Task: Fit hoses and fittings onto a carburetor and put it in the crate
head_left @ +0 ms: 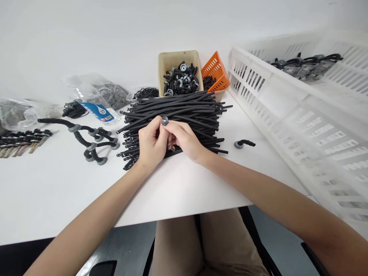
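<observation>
My left hand (153, 140) and my right hand (184, 140) meet above a pile of black rubber tubes (189, 113). Both are closed, thumbs side by side and fingers curled inward. Whatever they pinch between them is hidden by the fingers. To the left on the white table stand joined black hoses with grey rings (92, 146). A single short bent hose with a grey ring (239, 144) lies off to the right.
Behind the pile stand a beige bin (163, 59) of black and grey fittings and a tilted orange basket (214, 69). A large white slatted crate (276, 103) borders the right. A clear bottle (100, 112), plastic bags (110, 92) and brass-ended parts (25, 142) are at left.
</observation>
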